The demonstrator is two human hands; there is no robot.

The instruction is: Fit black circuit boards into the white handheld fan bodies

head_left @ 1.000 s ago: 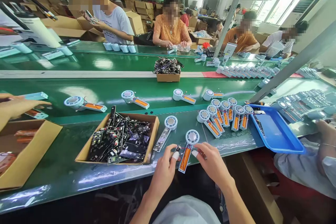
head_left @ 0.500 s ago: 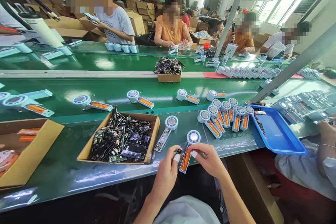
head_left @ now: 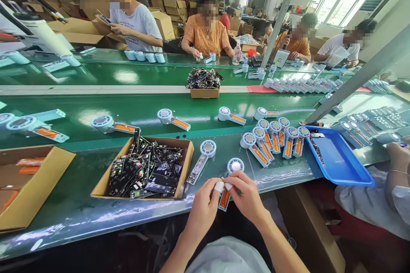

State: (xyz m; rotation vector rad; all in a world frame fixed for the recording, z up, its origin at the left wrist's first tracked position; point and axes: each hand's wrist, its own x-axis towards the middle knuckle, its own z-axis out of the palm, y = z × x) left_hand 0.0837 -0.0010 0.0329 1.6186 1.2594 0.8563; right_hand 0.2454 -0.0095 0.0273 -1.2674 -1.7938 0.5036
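Observation:
A pale blue handheld fan (head_left: 235,165) lies at the table's near edge, its round head away from me and an orange battery (head_left: 224,200) in its open handle. Over that handle my left hand (head_left: 206,196) is closed in a pinch, a sliver of a dark circuit board (head_left: 221,177) showing at the fingertips. My right hand (head_left: 244,192) pinches right beside it, fingertips nearly touching the left ones; what it grips is hidden, though a small green bit shows under its fingers. White covers sit on fingertips of both hands. Another open fan (head_left: 207,149) lies to the left.
A cardboard box (head_left: 189,170) of dark circuit boards stands left, another box (head_left: 53,183) with orange packs further left. Several fans with batteries (head_left: 262,151) cluster right, beside a blue tray (head_left: 342,162). More fans lie on the green belt (head_left: 141,104). Co-workers sit opposite and right.
My hands have come together over the fan's handle; the left moved right with the dark circuit board, and the right moved slightly left. The fan stays in nearly the same place.

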